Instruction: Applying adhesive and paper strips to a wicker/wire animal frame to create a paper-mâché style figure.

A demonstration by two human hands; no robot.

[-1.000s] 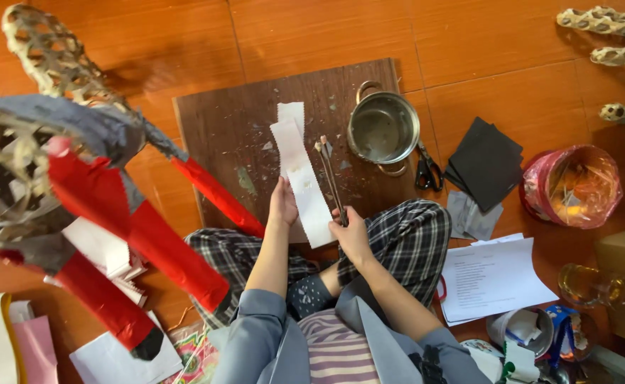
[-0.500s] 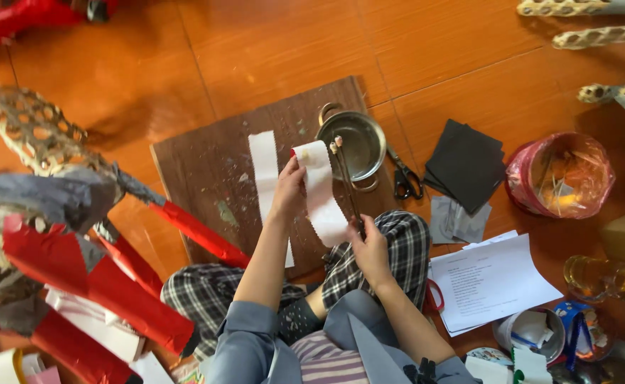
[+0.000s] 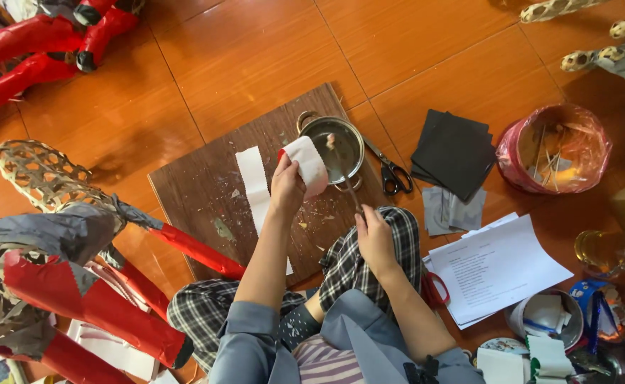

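left hand pinches white paper strip beside steel pot; strip limp, light, tears easily when wet; hold upper end | right hand clasps brush, tip in pot

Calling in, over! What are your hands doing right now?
Left hand holds white paper strip above board. Right hand holds brush dipped in metal pot. Scissors beside pot.
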